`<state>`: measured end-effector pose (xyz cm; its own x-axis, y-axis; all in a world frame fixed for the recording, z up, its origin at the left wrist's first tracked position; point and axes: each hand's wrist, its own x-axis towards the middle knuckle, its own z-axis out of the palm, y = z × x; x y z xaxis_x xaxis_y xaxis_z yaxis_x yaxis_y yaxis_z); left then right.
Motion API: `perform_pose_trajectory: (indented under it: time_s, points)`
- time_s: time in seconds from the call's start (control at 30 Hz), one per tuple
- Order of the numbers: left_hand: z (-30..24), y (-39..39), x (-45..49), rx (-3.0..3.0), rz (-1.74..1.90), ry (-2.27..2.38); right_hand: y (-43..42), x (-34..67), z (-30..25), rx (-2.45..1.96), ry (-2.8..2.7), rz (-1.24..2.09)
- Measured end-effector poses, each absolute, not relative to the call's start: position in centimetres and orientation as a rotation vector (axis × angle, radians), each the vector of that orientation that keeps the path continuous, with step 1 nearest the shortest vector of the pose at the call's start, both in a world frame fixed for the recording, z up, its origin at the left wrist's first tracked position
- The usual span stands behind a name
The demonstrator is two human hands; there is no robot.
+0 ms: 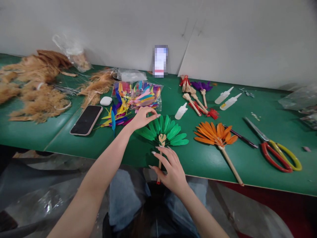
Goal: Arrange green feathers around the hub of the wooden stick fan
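Observation:
A fan of green feathers (177,134) lies on the table in front of me, with a pale heart-topped wooden stick (162,139) at its base. My left hand (144,118) reaches over its upper left side, thumb and forefinger pinched at a feather tip. My right hand (170,167) hovers over or rests lightly on the stick's handle, fingers apart; contact is hard to judge. To the right lies an orange feather fan (214,134) on a similar stick. A small white glue bottle (181,111) lies just behind the green feathers.
Scissors (274,145) and a dark pen (244,138) lie at right, two more bottles (224,96) behind. Wooden forks with red and purple feathers (201,86) lie at the back. Left are loose feathers (119,112), a phone (86,120) and brown fibres (42,96). A lit phone (160,61) leans against the wall.

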<state>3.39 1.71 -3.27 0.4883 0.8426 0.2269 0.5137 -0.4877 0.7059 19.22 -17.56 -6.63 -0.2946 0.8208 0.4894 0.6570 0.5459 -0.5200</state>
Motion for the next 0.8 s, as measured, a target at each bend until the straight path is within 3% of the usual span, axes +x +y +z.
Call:
perform_pose_trajectory:
  time_s: [0.2, 0.8]
  points:
    - [-3.5, 2.2, 3.0, 2.218, 0.797, 1.300, -17.6, 19.2, -6.7, -1.191, -2.051, 0.282]
    - [-4.3, 2.3, 2.9, 2.251, 0.673, 1.268, -17.6, 19.3, -6.9, -1.182, -2.074, 0.267]
